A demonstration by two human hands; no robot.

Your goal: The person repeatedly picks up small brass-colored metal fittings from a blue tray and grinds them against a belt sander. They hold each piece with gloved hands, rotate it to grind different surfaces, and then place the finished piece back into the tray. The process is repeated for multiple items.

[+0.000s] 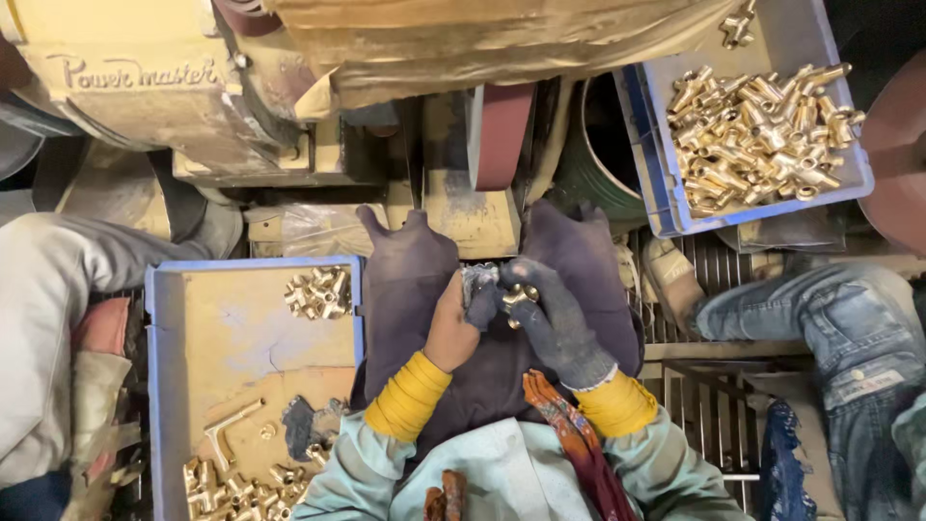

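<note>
Your hands meet over your lap: the gloved right hand (555, 323) grips a brass fitting (519, 299), and the left hand (453, 333) pinches a grey cloth (479, 289) against it. Blue trays (164, 386) of fittings flank you.

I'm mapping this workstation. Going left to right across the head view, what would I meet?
Grey-sleeved person → left blue tray with brass fittings → left hand → brass fitting → gloved right hand → right blue tray heaped with fittings → jeans leg.
</note>
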